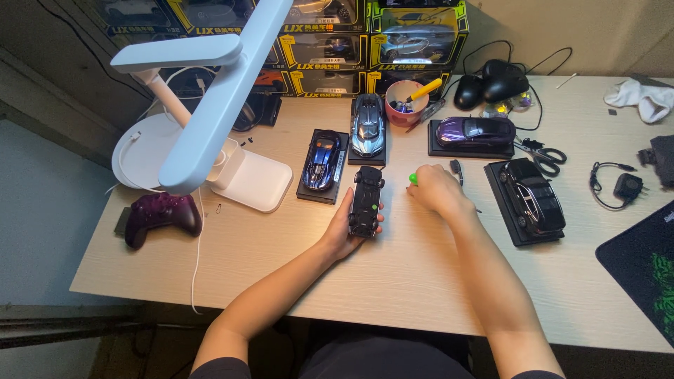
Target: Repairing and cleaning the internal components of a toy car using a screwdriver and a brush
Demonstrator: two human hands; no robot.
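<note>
Holding a black toy car (366, 201) that lies upside down, the left hand (345, 235) wraps its fingers around the car's sides, so the car rests in the palm just above the wooden desk (393, 274). The car sits near the middle of the desk, right in front of the person. The right hand (437, 189) rests on the desk just beside the car, and its fingers are curled closed around a small tool with a green end (413, 180) that peeks out by the thumb. Behind the hands stand more toy cars on black bases: a blue car (321, 161), a silver-blue car (368, 126) and a purple car (475, 131). A black car (535, 198) on its own base sits to the right of the right hand. A pink cup (405, 102) with a yellow-handled tool in it stands behind the silver-blue car. A pair of scissors (544, 154) lies near the purple car. A big white lamp (210, 105) leans over the left side of the desk, and a dark purple game controller (163, 214) lies near its base. Boxes with toy cars (330, 49) are stacked at the back.
</note>
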